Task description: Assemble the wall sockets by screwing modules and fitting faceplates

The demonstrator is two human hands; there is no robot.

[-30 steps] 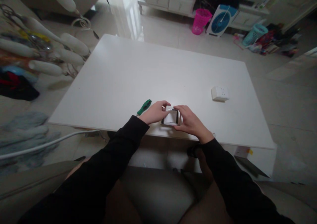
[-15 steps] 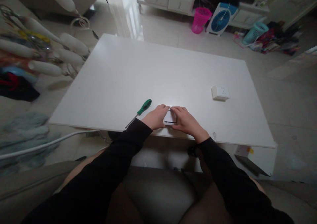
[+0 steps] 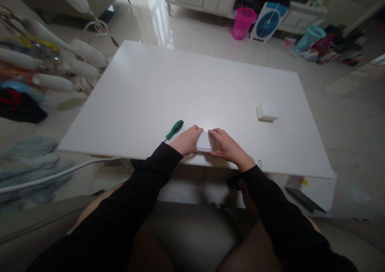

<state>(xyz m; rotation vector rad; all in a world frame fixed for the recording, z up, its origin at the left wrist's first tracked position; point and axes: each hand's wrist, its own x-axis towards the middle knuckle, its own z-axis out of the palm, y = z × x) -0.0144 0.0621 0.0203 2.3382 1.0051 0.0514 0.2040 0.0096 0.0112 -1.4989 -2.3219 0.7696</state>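
A small white wall switch [image 3: 205, 141] lies near the front edge of the white table [image 3: 186, 91]. My left hand [image 3: 188, 140] grips its left side with curled fingers. My right hand [image 3: 227, 146] clasps its right side, fingers pressed onto the top edge. A green-handled screwdriver [image 3: 174, 129] lies on the table just left of my left hand, its shaft partly hidden behind that hand. Both arms wear black sleeves.
A white socket box [image 3: 267, 112] sits on the table's right part. A drying rack with white bars [image 3: 54, 63] stands to the left. On the floor beyond are a pink basket [image 3: 243, 22], a blue fan [image 3: 266, 22] and a teal basket [image 3: 309, 39].
The white piece was tilted up with a dark gap showing; it now lies flat and closed between my hands, which have lowered and pressed together on it.
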